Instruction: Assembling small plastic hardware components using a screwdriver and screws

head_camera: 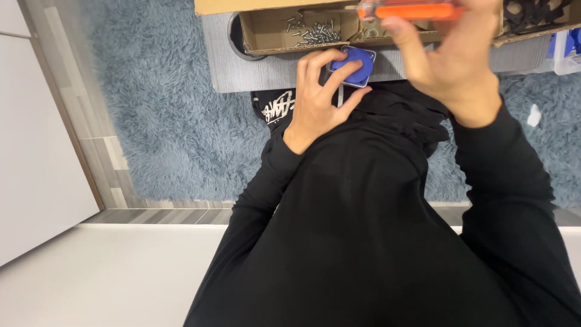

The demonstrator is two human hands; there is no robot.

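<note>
Between the left hand's (316, 103) fingertips sat one small blue square part (357, 63), thumb on its lower edge and the other fingers curled over the near side, so it was pinched pretty snugly right at the edge of the grey table top (254, 69). Up and to the right, the right hand (445, 57) was wrapped around a single orange-handled tool (408, 10), fingers closed over the handle, held just above the blue part and not touching it. Right behind both hands was one open cardboard box (272, 30) with a loose heap of silver screws (315, 33) in the bottom, way too many and too small to count. One dark round thing (235, 36) sat at the box's left end, mostly hidden. Both sleeves were black, and a shaggy blue-grey rug (169, 109) covered the floor under the table. Some blue and clear plastic stuff (567, 51) peeked in at the far right, couldn't tell what it was.
</note>
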